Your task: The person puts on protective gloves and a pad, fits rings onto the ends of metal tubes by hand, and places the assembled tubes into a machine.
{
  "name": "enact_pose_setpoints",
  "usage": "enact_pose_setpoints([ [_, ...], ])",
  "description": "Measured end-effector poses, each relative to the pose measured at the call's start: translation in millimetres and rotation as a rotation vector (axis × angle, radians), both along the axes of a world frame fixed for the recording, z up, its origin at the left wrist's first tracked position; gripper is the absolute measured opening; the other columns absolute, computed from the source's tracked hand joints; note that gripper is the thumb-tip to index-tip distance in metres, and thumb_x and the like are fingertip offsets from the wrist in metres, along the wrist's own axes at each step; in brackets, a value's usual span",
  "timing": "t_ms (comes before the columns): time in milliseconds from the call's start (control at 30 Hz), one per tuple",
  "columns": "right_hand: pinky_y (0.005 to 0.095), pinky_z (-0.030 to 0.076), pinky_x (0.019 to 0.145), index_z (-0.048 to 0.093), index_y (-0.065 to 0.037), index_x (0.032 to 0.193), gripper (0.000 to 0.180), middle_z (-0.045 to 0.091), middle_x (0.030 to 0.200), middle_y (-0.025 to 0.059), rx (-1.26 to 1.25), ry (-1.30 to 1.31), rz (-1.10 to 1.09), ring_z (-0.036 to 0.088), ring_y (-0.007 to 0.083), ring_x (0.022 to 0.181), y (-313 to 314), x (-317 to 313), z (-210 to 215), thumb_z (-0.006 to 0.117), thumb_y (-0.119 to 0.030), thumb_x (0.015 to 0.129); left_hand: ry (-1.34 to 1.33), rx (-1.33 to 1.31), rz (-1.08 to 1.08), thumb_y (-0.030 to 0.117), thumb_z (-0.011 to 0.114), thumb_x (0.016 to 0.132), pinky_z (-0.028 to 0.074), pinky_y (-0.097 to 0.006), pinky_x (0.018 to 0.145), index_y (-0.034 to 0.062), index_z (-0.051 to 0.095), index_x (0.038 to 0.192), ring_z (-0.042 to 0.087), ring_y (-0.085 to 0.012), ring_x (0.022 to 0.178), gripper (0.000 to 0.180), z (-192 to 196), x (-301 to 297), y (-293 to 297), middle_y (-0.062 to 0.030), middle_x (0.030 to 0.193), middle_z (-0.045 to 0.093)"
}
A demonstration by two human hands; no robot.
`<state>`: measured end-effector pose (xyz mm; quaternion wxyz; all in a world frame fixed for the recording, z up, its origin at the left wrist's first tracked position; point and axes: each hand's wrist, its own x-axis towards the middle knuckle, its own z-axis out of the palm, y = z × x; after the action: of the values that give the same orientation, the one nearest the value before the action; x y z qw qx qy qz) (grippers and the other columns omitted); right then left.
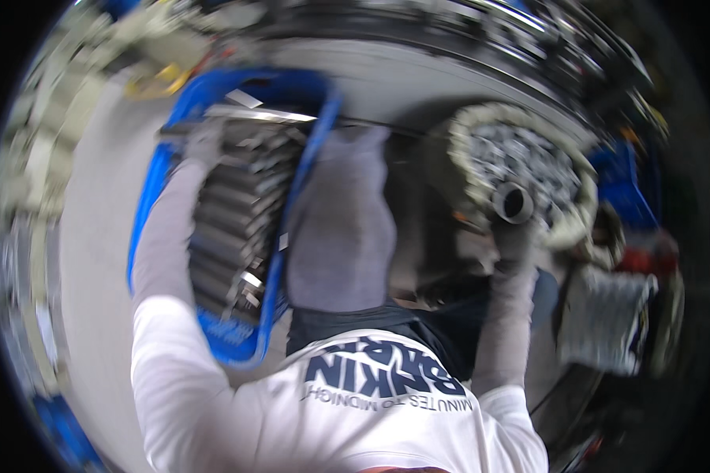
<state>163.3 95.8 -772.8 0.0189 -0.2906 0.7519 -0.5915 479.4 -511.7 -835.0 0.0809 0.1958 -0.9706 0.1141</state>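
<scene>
On the left, my left hand (203,147), in a grey glove, reaches over the far end of a blue plastic crate (140,229). It lies at a long flat metal bar (264,115) that spans the crate; motion blur hides how its fingers sit. Rows of dark metal pieces (233,213) fill the crate beneath my forearm. To the right, my right hand (516,239) is closed round a short, round metal tube (513,202) with its dark mouth upward. The tube is in front of a pale sack (469,169) with rolled edges, full of small shiny metal parts (521,154).
Between crate and sack is my grey-covered leg (341,221). Machinery or metal racking (481,31) runs along the far side. At the right are a blue bin (625,180), a red item (647,260) and a whitish bundle (607,319). A yellow object (159,81) lies beyond the crate.
</scene>
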Motion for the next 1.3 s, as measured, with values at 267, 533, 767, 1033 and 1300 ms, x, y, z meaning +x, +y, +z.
enact_pose_setpoints([
  [267,0.0382,0.059,0.076,0.055,0.003,0.140,0.054,0.070,0.112,0.0202,-1.035,-1.243,0.386,0.069,0.0284,0.088,-16,-9,-7,0.041,-0.041,0.112,-0.173,-0.030,0.300,0.011,0.076,0.072,0.048,-0.052,0.101,0.0124,0.066,0.118,0.058,-0.0415,0.123,0.047,97,-78,67,-0.0212,0.129,0.060],
  [533,0.0339,0.059,0.078,0.069,0.001,0.116,0.036,0.073,0.099,0.0129,-0.675,-1.004,0.120,0.072,0.0251,0.091,-24,7,-28,0.051,-0.030,0.110,0.090,0.352,-0.524,0.019,0.075,0.069,0.051,-0.050,0.087,0.0071,0.058,0.129,0.066,-0.0357,0.105,0.063,168,-138,339,-0.0149,0.107,0.066],
  [767,0.0324,0.056,0.086,0.070,0.001,0.109,0.035,0.075,0.101,0.0135,-0.256,-0.304,0.080,0.073,0.0243,0.092,-30,27,-22,0.044,-0.021,0.105,-0.177,0.458,-0.453,0.020,0.074,0.072,0.050,-0.048,0.090,0.0058,0.058,0.129,0.065,-0.0359,0.104,0.061,126,-175,387,-0.0168,0.107,0.066],
  [1033,0.0362,0.053,0.087,0.073,0.001,0.105,0.041,0.072,0.097,0.0138,-0.165,-0.254,-0.040,0.070,0.0248,0.090,-32,34,-14,0.042,-0.025,0.109,-0.128,0.302,-0.540,0.027,0.082,0.072,0.054,-0.041,0.081,0.0090,0.055,0.112,0.068,-0.0272,0.096,0.052,122,-183,392,-0.0098,0.096,0.064],
  [1300,0.0334,0.052,0.084,0.071,0.002,0.107,0.027,0.072,0.099,0.0121,-0.203,-0.317,-0.128,0.068,0.0225,0.088,-49,47,-29,0.053,-0.018,0.107,-0.233,0.257,-0.506,0.028,0.084,0.073,0.054,-0.040,0.084,0.0081,0.054,0.117,0.067,-0.0264,0.101,0.057,119,-184,393,-0.0090,0.104,0.065],
])
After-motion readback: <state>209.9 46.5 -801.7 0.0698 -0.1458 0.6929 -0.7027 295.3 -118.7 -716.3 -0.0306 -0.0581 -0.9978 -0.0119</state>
